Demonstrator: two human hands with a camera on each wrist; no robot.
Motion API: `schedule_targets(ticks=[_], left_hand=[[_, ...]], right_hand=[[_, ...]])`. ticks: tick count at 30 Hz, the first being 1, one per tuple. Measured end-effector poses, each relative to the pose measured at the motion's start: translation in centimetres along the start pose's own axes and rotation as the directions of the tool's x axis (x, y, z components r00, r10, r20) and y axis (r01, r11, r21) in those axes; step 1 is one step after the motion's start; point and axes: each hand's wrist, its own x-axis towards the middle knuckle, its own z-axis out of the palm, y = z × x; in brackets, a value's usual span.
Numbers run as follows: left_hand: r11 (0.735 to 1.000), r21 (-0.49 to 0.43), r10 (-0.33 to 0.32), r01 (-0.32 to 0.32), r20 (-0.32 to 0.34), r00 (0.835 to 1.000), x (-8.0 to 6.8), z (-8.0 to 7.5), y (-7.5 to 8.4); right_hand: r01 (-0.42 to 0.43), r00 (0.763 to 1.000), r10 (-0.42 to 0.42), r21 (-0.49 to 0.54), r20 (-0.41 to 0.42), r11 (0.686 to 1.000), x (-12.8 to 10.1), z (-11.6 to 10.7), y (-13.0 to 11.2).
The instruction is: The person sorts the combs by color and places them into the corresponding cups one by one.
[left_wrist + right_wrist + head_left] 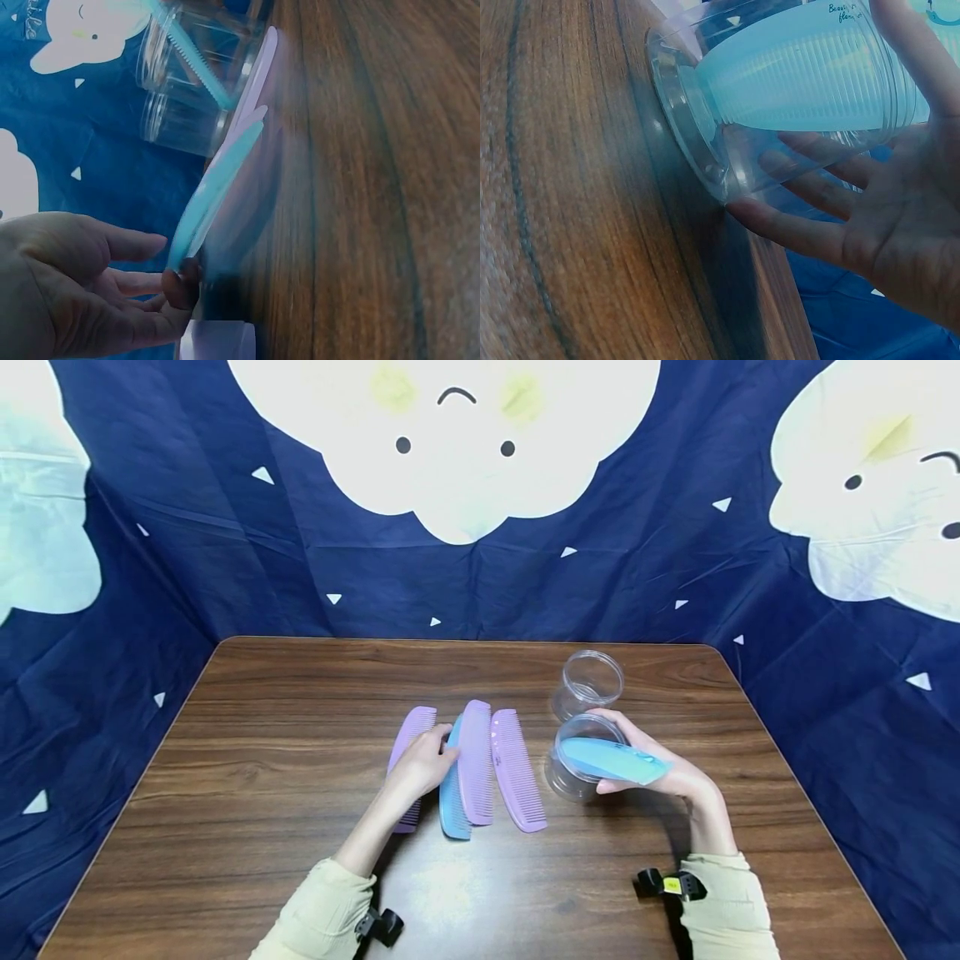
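Your right hand (pixel 660 768) grips a blue comb (pixel 611 760), fingers (pixel 810 232) curled round it, its tip inside the nearer clear jar (pixel 573 768) on the table (pixel 262 793). Your left hand (pixel 422 766) rests on the combs lying side by side (three purple, one blue), fingers loosely spread, touching the flat blue comb (pixel 452 797).

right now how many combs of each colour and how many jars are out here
purple plastic combs: 3
blue plastic combs: 2, one on the table, one held in the right hand
clear plastic jars: 2
total: 7
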Motion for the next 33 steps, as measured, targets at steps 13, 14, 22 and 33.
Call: schedule_targets(ticks=[13,14,22,33], left_hand=[[0.998,-0.006,0.064,-0.064,-0.094,0.994,-0.4,-1.2,-0.7],[0.998,-0.007,0.066,-0.067,-0.105,0.992,-0.5,-1.4,-0.7],[0.995,-0.046,0.081,-0.090,-0.159,0.984,-0.7,-3.0,0.1],[0.983,-0.043,0.167,-0.178,-0.193,0.967,-1.2,-3.9,2.7]], right_hand=[[0.006,1.000,-0.006,-0.004,0.005,1.000,-0.1,0.0,0.0],[0.000,1.000,0.000,-0.004,0.004,1.000,-0.1,0.0,0.0],[-0.039,0.999,0.039,0.011,0.000,0.999,0.0,-0.4,-0.3],[-0.021,1.000,0.021,-0.008,0.000,1.000,-0.1,-0.5,-0.1]])
